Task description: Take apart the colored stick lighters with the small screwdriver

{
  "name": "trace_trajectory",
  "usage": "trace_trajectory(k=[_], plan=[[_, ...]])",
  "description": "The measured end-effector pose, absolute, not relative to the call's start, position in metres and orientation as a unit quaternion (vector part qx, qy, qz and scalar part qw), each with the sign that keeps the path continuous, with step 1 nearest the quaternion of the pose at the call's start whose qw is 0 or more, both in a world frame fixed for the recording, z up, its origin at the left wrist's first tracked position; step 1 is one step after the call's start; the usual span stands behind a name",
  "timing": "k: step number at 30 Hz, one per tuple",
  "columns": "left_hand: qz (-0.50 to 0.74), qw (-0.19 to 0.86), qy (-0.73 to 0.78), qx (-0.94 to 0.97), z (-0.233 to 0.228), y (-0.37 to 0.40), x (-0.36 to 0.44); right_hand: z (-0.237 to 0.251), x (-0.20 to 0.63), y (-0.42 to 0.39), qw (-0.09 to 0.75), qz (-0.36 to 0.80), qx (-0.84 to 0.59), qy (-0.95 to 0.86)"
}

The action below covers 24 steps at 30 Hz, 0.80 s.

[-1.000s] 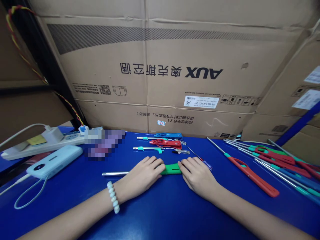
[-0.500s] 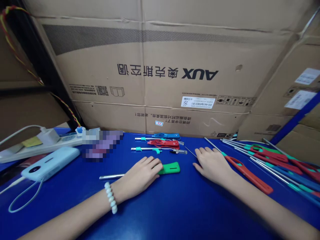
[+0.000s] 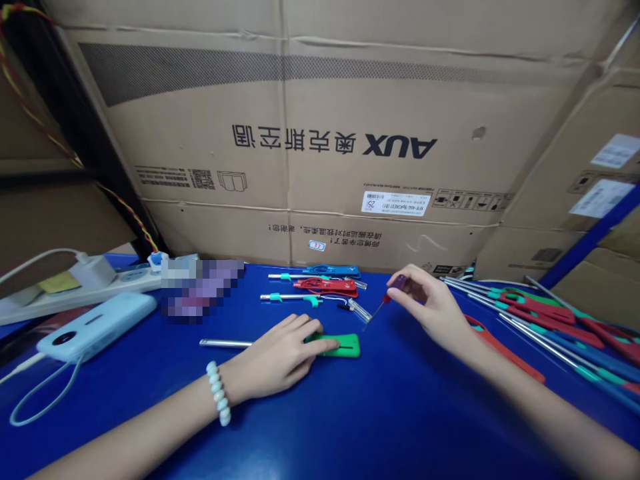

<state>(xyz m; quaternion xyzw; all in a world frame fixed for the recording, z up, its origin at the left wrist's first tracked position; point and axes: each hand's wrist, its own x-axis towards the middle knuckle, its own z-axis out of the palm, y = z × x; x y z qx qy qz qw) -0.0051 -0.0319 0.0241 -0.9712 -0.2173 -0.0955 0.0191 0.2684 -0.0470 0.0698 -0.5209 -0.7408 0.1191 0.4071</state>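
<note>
My left hand [image 3: 280, 353] lies flat on a green-handled tool [image 3: 345, 345] whose metal rod [image 3: 225, 344] sticks out to the left on the blue table [image 3: 350, 420]. My right hand [image 3: 433, 303] is lifted just above the table and pinches a small screwdriver [image 3: 387, 299] with a purple cap; its thin tip points down and left toward the green handle. A white bead bracelet is on my left wrist.
Behind the hands lie red [image 3: 327, 287], blue [image 3: 333, 271] and teal-clipped [image 3: 293, 298] tools. A pile of red, green and blue long-rod tools [image 3: 545, 317] fills the right side. A power bank [image 3: 95, 327] and power strip [image 3: 75, 283] sit at left. Cardboard boxes [image 3: 325, 147] wall the back.
My right hand left the green handle, moved right to the table, picked up the small screwdriver and raised it. My left hand stayed on the green tool.
</note>
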Motion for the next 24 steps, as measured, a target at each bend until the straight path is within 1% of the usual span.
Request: trace_trajectory(k=[2,3,5,9,13,17,19,24], plan=[[-0.09,0.005,-0.21,-0.974,0.025,-0.033,-0.005,0.069,0.26,-0.054,0.477,0.212,-0.459,-0.719],[-0.087,0.0,-0.207,-0.975,0.026,-0.034,-0.004,0.068,0.256,-0.057,0.489,0.252,-0.432,-0.714],[-0.08,-0.006,-0.202,-0.976,0.026,-0.035,-0.004,0.065,0.249,-0.063,0.485,0.305,-0.399,-0.716],[-0.075,-0.008,-0.202,-0.976,0.026,-0.036,-0.003,0.058,0.243,-0.068,0.445,0.326,-0.387,-0.738],[-0.079,-0.007,-0.201,-0.976,0.025,-0.036,-0.004,0.055,0.242,-0.068,0.429,0.325,-0.386,-0.749],[-0.084,0.001,-0.197,-0.977,0.026,-0.035,-0.004,0.055,0.241,-0.068,0.417,0.305,-0.387,-0.764],[-0.083,0.007,-0.192,-0.978,0.026,-0.036,-0.003,0.053,0.241,-0.069,0.413,0.27,-0.392,-0.777],[-0.077,0.009,-0.169,-0.982,0.025,-0.04,-0.002,0.048,0.242,-0.073,0.417,0.069,-0.399,-0.814]])
